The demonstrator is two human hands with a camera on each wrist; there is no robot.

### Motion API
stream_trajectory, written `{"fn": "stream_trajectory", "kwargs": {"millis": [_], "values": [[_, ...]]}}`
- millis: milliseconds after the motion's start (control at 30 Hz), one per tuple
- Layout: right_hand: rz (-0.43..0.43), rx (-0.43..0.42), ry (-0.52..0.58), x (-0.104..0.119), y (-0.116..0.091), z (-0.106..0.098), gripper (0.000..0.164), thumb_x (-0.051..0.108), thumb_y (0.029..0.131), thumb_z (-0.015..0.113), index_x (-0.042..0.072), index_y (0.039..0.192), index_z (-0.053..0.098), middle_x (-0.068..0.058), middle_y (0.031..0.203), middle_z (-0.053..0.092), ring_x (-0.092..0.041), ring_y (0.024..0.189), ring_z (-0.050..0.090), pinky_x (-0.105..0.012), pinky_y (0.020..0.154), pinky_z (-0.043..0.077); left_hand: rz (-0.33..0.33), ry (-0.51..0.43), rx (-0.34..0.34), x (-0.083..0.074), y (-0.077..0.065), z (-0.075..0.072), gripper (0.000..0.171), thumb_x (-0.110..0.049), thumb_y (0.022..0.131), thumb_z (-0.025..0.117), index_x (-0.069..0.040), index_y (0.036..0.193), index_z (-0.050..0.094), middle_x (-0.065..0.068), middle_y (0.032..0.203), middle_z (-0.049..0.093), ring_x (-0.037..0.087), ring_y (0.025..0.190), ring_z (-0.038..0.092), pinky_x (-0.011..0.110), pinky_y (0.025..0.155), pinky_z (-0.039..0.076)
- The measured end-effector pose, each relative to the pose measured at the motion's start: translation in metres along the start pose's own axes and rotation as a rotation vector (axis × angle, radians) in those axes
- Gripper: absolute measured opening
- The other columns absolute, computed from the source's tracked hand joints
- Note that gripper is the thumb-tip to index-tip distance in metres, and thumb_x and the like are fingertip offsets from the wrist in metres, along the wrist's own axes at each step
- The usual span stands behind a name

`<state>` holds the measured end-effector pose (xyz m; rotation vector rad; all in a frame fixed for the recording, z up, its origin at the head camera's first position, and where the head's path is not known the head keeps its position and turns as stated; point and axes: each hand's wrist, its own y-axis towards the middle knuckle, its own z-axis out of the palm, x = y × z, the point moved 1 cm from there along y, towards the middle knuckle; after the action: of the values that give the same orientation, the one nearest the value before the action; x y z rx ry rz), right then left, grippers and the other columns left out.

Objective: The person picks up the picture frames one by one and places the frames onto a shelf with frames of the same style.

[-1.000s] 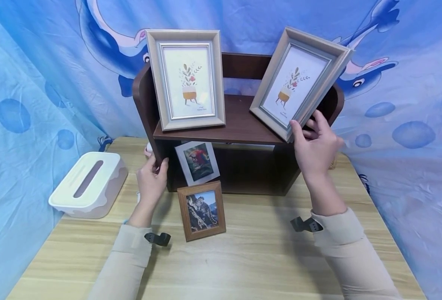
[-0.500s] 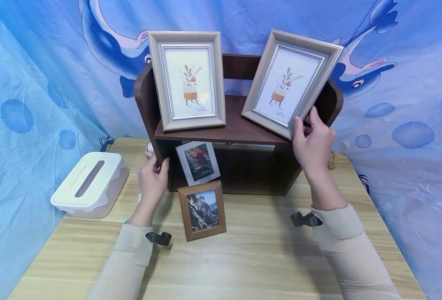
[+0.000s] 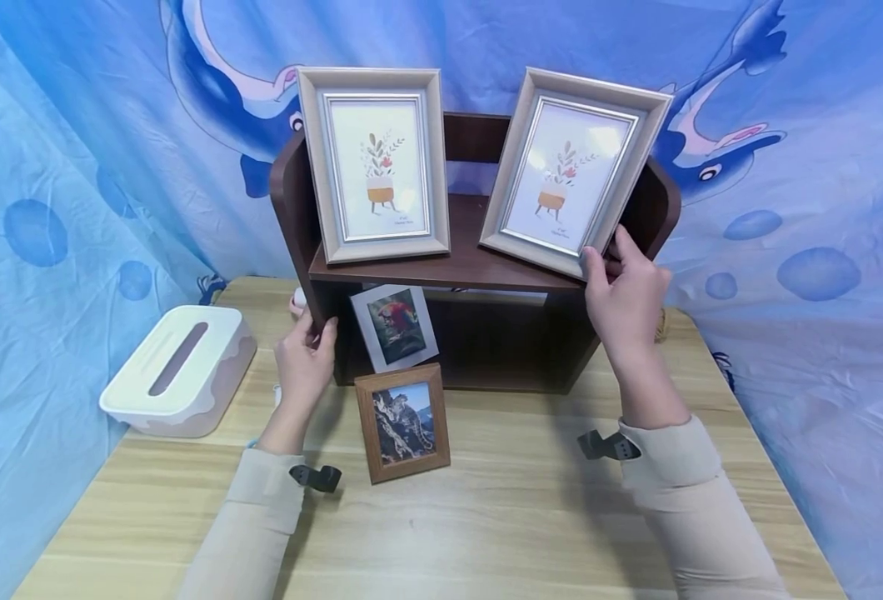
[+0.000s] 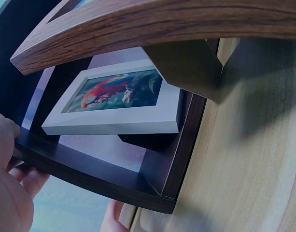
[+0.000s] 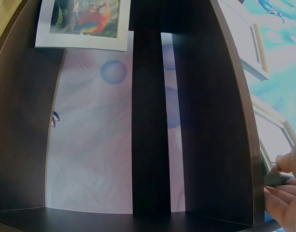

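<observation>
Left hand [image 3: 305,358] pinched left side of dark brown wooden shelf [image 3: 465,229]. Beige rectangular picture frame [image 3: 571,177] was at the shelf's upper right; a slipping corner grip could've tipped it off the shelf's front edge. Faced out from shelf, long axis near upright, top leaning right. Right hand [image 3: 627,296] pinched its lower right corner.

Dark-brown bookshelf [image 3: 466,223] at centre; silver-lined beige photo frame [image 3: 374,167] at eleven o'clock, matching beige frame [image 3: 575,172] at two, white parrot frame [image 3: 395,327] at eight, wood-grained brown leopard frame [image 3: 402,423] at seven, blue dolphin-print curtain [image 3: 482,58] at twelve.
</observation>
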<state>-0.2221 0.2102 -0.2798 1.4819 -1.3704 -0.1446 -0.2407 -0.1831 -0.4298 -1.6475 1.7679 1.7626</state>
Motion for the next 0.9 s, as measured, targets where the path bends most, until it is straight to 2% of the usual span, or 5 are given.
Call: {"fn": "stream_trajectory", "kwargs": {"millis": [167, 433, 600, 833, 900], "values": [[-0.013, -0.024, 0.010, -0.0027, 0.0000, 0.0013, 0.023, 0.016, 0.098, 0.067, 0.002, 0.117, 0.070, -0.016, 0.100, 0.076, -0.025, 0.087, 0.075, -0.044, 0.076, 0.059, -0.003, 0.000, 0.003, -0.0010, -0.0003, 0.0001, 0.018, -0.012, 0.096, 0.069, 0.001, 0.108, 0.071, 0.023, 0.101, 0.074, 0.032, 0.090, 0.074, 0.021, 0.075, 0.058], [0.000, -0.013, 0.008, -0.0037, -0.0008, 0.0019, 0.027, 0.017, 0.101, 0.062, 0.002, 0.123, 0.069, -0.021, 0.100, 0.075, -0.032, 0.073, 0.063, -0.046, 0.069, 0.050, -0.006, 0.003, 0.001, -0.0011, 0.0000, 0.0000, 0.015, -0.011, 0.096, 0.069, 0.000, 0.106, 0.070, 0.023, 0.099, 0.074, 0.034, 0.088, 0.074, -0.002, 0.069, 0.044], [0.007, 0.000, 0.013, -0.0021, 0.0009, 0.0012, 0.027, 0.017, 0.102, 0.062, 0.000, 0.122, 0.068, -0.022, 0.102, 0.074, -0.032, 0.077, 0.066, -0.046, 0.072, 0.052, -0.006, 0.008, -0.001, -0.0018, 0.0007, -0.0003, 0.014, -0.012, 0.096, 0.069, 0.000, 0.104, 0.070, 0.022, 0.097, 0.075, 0.032, 0.087, 0.074, 0.001, 0.070, 0.046], [0.075, 0.074, 0.084, -0.0041, -0.0021, -0.0029, 0.043, 0.014, 0.099, 0.066, 0.002, 0.140, 0.059, -0.018, 0.126, 0.067, -0.025, 0.112, 0.067, -0.040, 0.093, 0.056, -0.012, -0.003, 0.011, -0.0017, 0.0003, -0.0006, 0.017, -0.012, 0.097, 0.068, 0.000, 0.108, 0.071, 0.023, 0.102, 0.074, 0.032, 0.091, 0.074, 0.035, 0.076, 0.060], [0.086, 0.101, 0.105, -0.0044, -0.0051, -0.0062, 0.048, 0.014, 0.098, 0.068, 0.001, 0.143, 0.055, -0.017, 0.131, 0.064, -0.024, 0.114, 0.065, -0.037, 0.092, 0.055, -0.014, 0.005, 0.011, -0.0017, -0.0002, -0.0009, 0.017, -0.013, 0.097, 0.068, 0.000, 0.108, 0.071, 0.023, 0.101, 0.074, 0.032, 0.090, 0.074, 0.033, 0.076, 0.060]]}}
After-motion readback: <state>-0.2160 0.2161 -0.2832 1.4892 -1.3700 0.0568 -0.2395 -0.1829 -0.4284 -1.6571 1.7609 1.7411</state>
